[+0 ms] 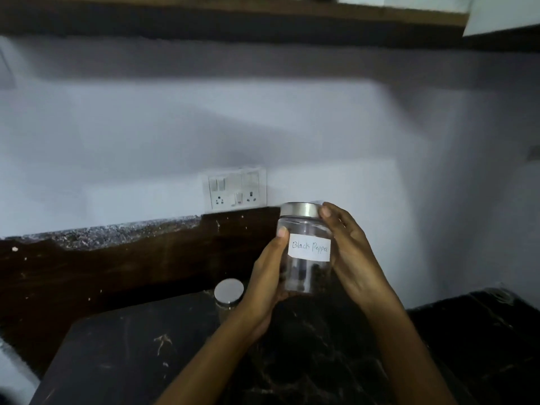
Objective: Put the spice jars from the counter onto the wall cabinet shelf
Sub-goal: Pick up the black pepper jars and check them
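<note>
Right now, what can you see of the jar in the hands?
The jar is clear and round, with a silvery lid closed on top and a white handwritten label reading Black Pepper. Dark contents lie low inside. It is held nearly upright above the dark counter, the left hand and right hand gripping its opposite sides.

Clear jar (304,276), brushed metal lid (300,209)

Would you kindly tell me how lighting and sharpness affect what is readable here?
Head view: dim overall; broad shadow across the wall under the shelf; the dark counter loses detail; the label on the jar between left hand and right hand is legible; the second jar's lid catches light.
</note>
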### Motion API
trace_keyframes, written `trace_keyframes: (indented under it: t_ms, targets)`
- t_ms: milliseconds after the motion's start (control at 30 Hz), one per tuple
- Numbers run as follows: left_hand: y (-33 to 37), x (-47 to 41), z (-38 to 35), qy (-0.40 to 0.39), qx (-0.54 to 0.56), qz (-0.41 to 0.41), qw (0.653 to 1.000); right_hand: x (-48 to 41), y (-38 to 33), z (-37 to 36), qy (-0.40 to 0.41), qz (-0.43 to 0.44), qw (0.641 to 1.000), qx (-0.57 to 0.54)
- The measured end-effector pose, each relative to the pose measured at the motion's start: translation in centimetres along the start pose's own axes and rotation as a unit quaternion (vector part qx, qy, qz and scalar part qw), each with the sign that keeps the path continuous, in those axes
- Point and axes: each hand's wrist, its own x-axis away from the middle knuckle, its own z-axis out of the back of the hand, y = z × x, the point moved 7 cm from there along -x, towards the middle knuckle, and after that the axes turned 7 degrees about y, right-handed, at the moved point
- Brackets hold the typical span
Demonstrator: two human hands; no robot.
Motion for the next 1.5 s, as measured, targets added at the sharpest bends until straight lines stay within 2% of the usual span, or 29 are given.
trace_keyframes:
  t_ms: [100,233,300,367,400,433,467,500,533,567,600,667,767,900,1200,1500]
  targets:
    - [4.2,-1.8,-1.0,-0.01,-0.034,-0.054,0.998,-1.1,-3.6,-1.2,-0.037,0.038,0.997,0.061]
    - [10.0,-4.6,-3.2,-0.039,-0.093,-0.106,0.989,-3.6,-10.1,-1.9,-0.044,0.108,0.988,0.103]
    - [13.5,-6.0,-4.7,-0.053,-0.145,-0.141,0.978,-4.9,-14.0,-2.4,-0.052,0.147,0.982,0.111]
    - [17.6,-6.8,-5.9,-0.03,-0.193,-0.209,0.958,-6.0,-17.7,-2.7,-0.05,0.186,0.976,0.104]
    - [19.6,-7.0,-6.2,-0.004,-0.245,-0.274,0.93,-6.6,-19.3,-2.7,-0.045,0.202,0.974,0.094]
    - [21.9,-6.9,-6.4,0.031,-0.33,-0.36,0.872,-7.2,-21.0,-2.6,-0.038,0.218,0.972,0.08]
    - [23.8,-6.8,-6.6,0.073,-0.425,-0.45,0.782,-7.9,-22.7,-2.6,-0.031,0.232,0.97,0.064]
    - [25.4,-6.8,-6.8,0.116,-0.498,-0.528,0.678,-8.6,-24.2,-2.6,-0.023,0.246,0.968,0.047]
    - [26.9,-7.2,-6.8,0.151,-0.551,-0.574,0.586,-9.2,-25.8,-2.7,-0.015,0.26,0.965,0.029]
    - [28.2,-8.2,-6.5,0.182,-0.592,-0.588,0.52,-9.9,-27.3,-2.7,-0.004,0.274,0.962,0.014]
    - [29.6,-9.6,-5.9,0.211,-0.627,-0.579,0.477,-10.6,-28.8,-2.8,0.006,0.289,0.957,0.001]
    - [31.3,-12.6,-3.9,0.251,-0.684,-0.526,0.438,-12.2,-31.4,-3.0,0.02,0.316,0.949,-0.017]
    - [31.1,-16.2,-1.3,0.274,-0.735,-0.458,0.417,-15.3,-34.6,-3.1,0.048,0.354,0.934,0.005]
    - [30.6,-17.0,-1.1,0.294,-0.707,-0.483,0.424,-19.6,-36.2,-3.2,0.051,0.348,0.935,0.034]
    - [30.3,-16.7,-1.3,0.303,-0.711,-0.498,0.392,-24.9,-35.1,-4.7,0.004,0.273,0.959,0.079]
    - [30.4,-17.0,-1.3,0.294,-0.704,-0.499,0.411,-26.0,-34.4,-5.3,0.019,0.263,0.962,0.074]
